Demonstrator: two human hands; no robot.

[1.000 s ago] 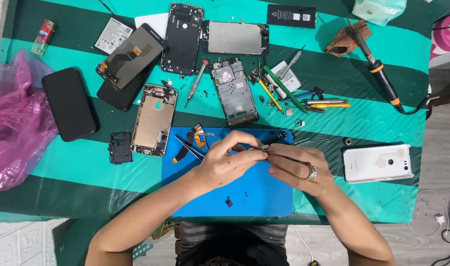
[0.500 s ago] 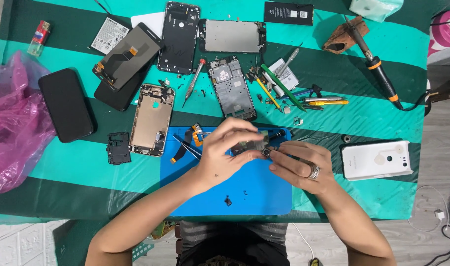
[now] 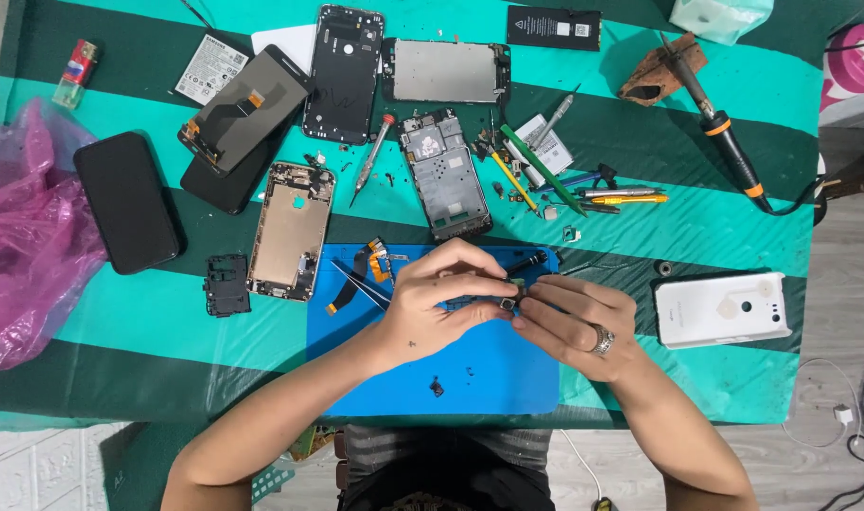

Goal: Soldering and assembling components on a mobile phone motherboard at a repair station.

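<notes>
Both hands are working a small phone part (image 3: 501, 301) over the blue mat (image 3: 488, 378), centre frame.
The left hand (image 3: 441, 303) and right hand (image 3: 574, 317) are each pinching it in a fingertip grip; the next move, likely, needs fine separating.

Both forearms reach forward, bare, and converge so that the hands meet fingertip to fingertip. The left hand (image 3: 441, 303) is arched, knuckles up, fingers curled down and pinched together. The right hand (image 3: 574, 317) lies flatter, its fingers extended toward the left hand, pinching too.
</notes>
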